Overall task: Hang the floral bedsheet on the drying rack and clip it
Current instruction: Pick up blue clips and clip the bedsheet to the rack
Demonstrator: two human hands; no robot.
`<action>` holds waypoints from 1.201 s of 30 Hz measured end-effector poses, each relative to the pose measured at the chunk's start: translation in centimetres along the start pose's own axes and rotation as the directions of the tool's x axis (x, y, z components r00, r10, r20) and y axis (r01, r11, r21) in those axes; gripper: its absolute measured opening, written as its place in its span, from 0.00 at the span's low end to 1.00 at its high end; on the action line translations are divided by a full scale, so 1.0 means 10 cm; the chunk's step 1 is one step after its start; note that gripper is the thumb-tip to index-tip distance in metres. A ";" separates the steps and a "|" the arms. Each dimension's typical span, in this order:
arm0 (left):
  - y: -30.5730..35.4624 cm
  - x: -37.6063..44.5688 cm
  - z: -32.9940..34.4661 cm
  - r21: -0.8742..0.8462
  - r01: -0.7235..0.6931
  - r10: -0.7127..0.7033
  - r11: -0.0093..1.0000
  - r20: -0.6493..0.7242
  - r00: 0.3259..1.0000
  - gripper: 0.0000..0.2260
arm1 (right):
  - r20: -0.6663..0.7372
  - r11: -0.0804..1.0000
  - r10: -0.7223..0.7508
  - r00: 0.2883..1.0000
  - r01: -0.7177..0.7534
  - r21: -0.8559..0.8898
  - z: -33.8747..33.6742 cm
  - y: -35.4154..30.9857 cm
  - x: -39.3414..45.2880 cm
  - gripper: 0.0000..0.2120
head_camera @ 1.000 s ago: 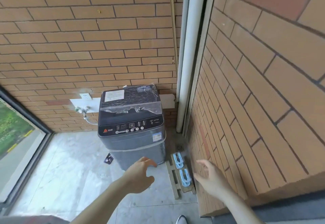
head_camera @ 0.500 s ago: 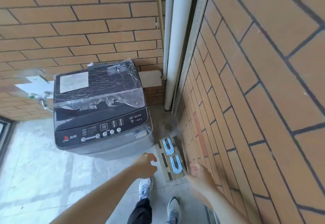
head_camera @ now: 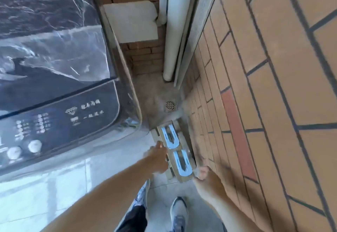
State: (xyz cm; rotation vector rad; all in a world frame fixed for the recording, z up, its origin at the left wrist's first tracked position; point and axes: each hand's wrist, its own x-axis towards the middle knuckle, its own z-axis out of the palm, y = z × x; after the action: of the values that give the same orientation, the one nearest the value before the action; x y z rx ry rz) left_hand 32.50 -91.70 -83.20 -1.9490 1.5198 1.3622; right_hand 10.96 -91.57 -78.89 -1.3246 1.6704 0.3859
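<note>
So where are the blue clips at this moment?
In the head view, the two blue clips lie on a cardboard-like strip on the floor, lower centre, between the washing machine and the right-hand brick wall, just below the floor drain.

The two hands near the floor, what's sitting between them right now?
In the head view, a cardboard card carrying two blue U-shaped clips, the far clip and the near clip, lies on the floor between the left hand and right hand.

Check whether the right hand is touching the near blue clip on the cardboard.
Cannot tell. In the head view the right hand sits right beside the near blue clip, but motion blur hides any contact or gap.
</note>
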 end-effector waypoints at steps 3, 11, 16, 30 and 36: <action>-0.06 0.46 0.24 0.076 -0.032 0.029 0.997 0.033 0.999 0.27 | -0.003 0.999 0.044 0.999 -0.044 -0.017 0.32 0.21 0.46 0.08; -0.11 1.27 0.81 0.107 -0.107 0.099 0.988 0.071 0.992 0.31 | -0.021 0.979 0.202 0.979 -0.202 -0.030 1.02 0.76 1.36 0.23; -0.21 1.46 0.92 0.172 -0.146 0.150 0.974 -0.009 0.989 0.30 | -0.001 0.966 0.260 0.966 -0.260 0.002 1.25 0.86 1.70 0.15; -0.36 -0.60 0.23 -0.149 0.079 -0.110 0.986 -0.217 0.970 0.24 | -0.275 1.000 -0.016 0.961 0.011 -0.020 0.43 0.31 0.09 0.02; -0.38 -2.20 -0.33 -0.322 0.108 -0.222 0.940 -0.341 0.913 0.22 | -0.138 0.998 -0.065 0.988 0.068 0.014 -0.21 -0.48 -1.19 0.11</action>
State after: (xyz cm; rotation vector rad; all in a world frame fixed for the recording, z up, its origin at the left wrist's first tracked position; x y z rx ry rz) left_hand 37.90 -80.02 -64.66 -2.5865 1.3095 1.2556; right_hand 13.97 -87.84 -66.82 -1.4163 1.7332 0.2440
